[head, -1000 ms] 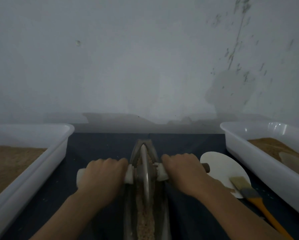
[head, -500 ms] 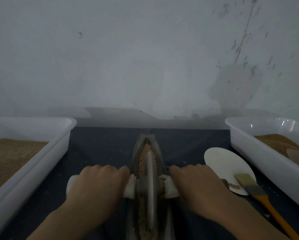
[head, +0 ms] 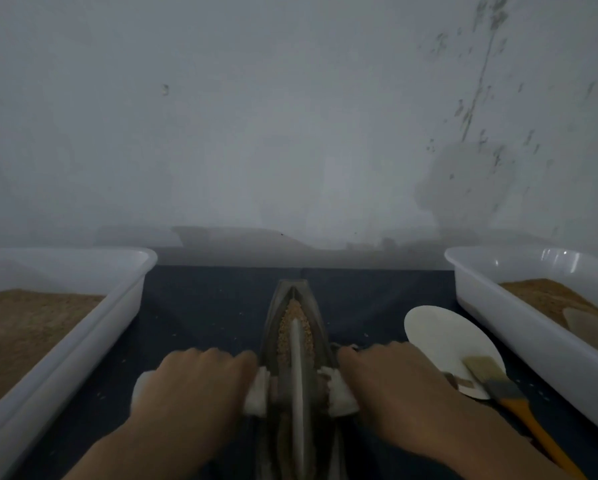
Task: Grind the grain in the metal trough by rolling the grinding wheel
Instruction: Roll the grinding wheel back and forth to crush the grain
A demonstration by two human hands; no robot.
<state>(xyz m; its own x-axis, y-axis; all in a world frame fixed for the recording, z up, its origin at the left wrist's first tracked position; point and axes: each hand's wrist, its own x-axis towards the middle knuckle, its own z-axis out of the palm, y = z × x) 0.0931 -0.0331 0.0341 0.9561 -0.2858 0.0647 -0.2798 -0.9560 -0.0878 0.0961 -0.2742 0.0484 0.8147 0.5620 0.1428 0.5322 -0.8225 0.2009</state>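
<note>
With the grinding wheel (head: 297, 368) standing on edge in the groove of the metal trough (head: 320, 327), a person's left hand (head: 195, 386) and right hand (head: 391, 382) grip the two ends of its axle, one on each side of the trough, a symmetrical hold that, by the look of it, keeps the thin disc upright and lets weight bear down evenly as it rolls. The fingers of both hands are curled over and clamped on the white-wrapped handles (head: 256, 393) (the wrapping probably there to pad the grip), and the knuckles face the wall. The trough lies lengthwise on the dark bench (head: 204, 306), its pointed far end aimed away from the person, so the wheel's travel runs straight out and back between the forearms. Coarse tan grain (head: 292, 315) is heaped in the far end just ahead of the wheel, still visibly granular, which suggests the grinding has some way to go; the near stretch of the trough is too dim to judge. A white plastic tub (head: 131, 296) to the left holds a broad bed of brown material, and a second white tub (head: 491, 306) to the right holds a similar brown heap with a pale scoop-like shape (head: 588, 323) lying in it; which is raw and which is ground cannot be told. Between trough and right tub rest a white disc (head: 443, 334) and a brush (head: 509, 393) with an orange handle lying across the disc's near edge, within easy reach of the right hand, presumably for sweeping out the meal.
</note>
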